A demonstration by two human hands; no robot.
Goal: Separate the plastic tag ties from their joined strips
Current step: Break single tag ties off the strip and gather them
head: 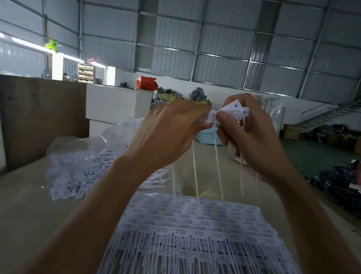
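Now, looking down from my head, my left hand (171, 126) and my right hand (250, 136) are up in the air, pinching a short strip of white tag ties (228, 113) between them. Its thin tails hang down. More joined strips (205, 226) lie stacked on the table (18, 208) below.

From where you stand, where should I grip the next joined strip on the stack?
Pinch the top joined strip by its flat tag row at the stack's far edge, coming from above. The tags lie flat and exposed there; the thin tails trail toward you and would flex.
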